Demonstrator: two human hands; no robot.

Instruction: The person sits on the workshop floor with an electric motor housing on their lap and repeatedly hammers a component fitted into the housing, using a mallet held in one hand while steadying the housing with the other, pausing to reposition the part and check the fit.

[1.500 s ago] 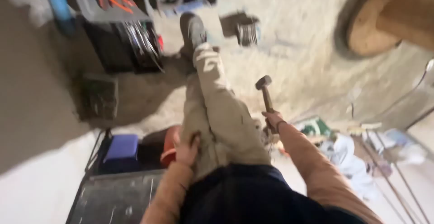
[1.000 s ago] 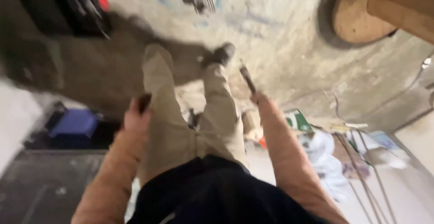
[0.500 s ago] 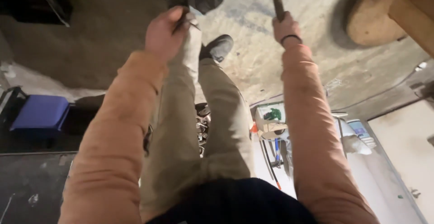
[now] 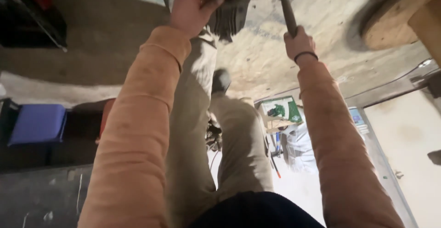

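Nearest the camera, a dark waistband at the bottom edge, with two legs in tan trousers [image 4: 193, 154] running away over the floor. On either side, two arms in orange sleeves stretched forward and up the frame.

Further out, between the legs and to the right of them, a clutter of small things on the pale floor: a green and white box [image 4: 282, 110], a crumpled white plastic bag [image 4: 298, 147], a few thin tools beside them, too small to tell apart. To the left, a blue cushion-like pad [image 4: 36, 123] lying on dark gear, well apart from both hands.

Beyond that, one dark shoe [image 4: 221, 80] planted on the rough concrete floor [image 4: 257, 67].

Farther still, the right hand [image 4: 298, 44], a dark band round its wrist, fingers closed tight round the handle of a hammer [image 4: 285, 5]. Handle pointing up the frame, metal head at the top edge, just right of the part held by the other hand.

At the same depth, the left hand [image 4: 195, 5], fingers curled over a dark metal part [image 4: 229, 7] at the top edge; blurred, possibly ribbed or finned, exact kind not clear. Grip seemingly closed on a rod or edge of it.

Farthest, at the upper right, a round wooden spool [image 4: 395, 19] standing on the concrete.
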